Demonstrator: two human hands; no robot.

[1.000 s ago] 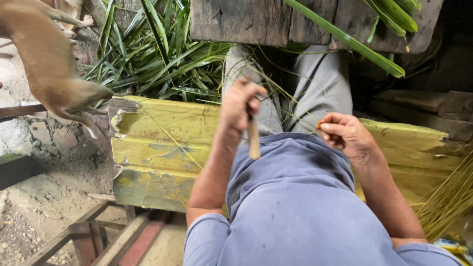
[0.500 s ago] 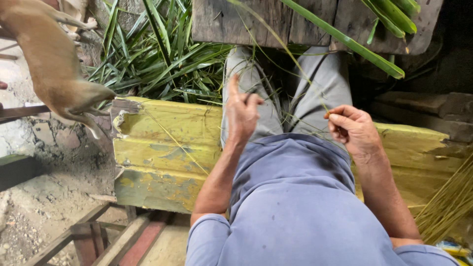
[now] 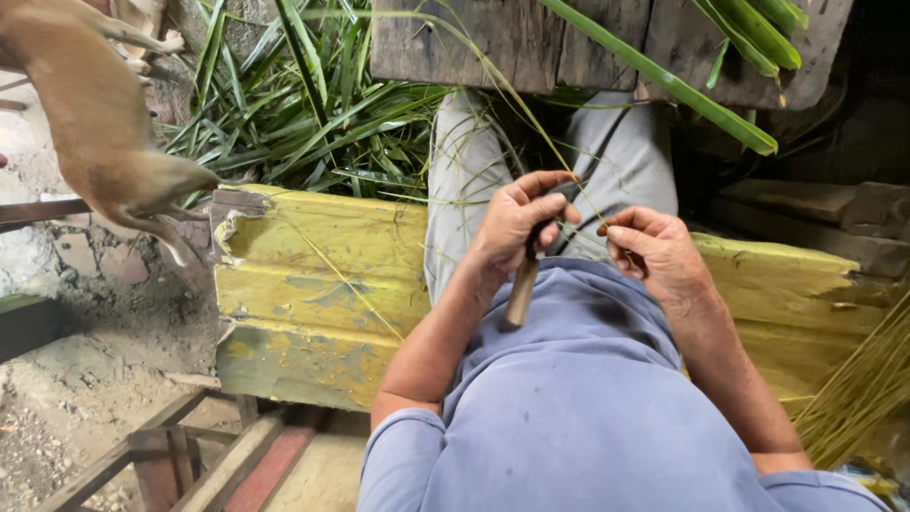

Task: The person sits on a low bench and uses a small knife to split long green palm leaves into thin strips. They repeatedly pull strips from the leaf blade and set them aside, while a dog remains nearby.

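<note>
Left hand [image 3: 517, 223] grips knife [image 3: 520, 292], handle pointing down (blade hidden).

— What's the person wearing up top?

— A short-sleeved shirt [image 3: 588, 398] in a faded blue-grey, soft cloth, with a few small dark specks across the front. The sleeves end above the elbows.

— And below?

— Light grey trousers [image 3: 464, 180], creased over the knees. Both forearms are bare, and so are the left hand [image 3: 519, 223] and right hand [image 3: 656, 251]: no gloves, no watch or rings that I can make out.
</note>
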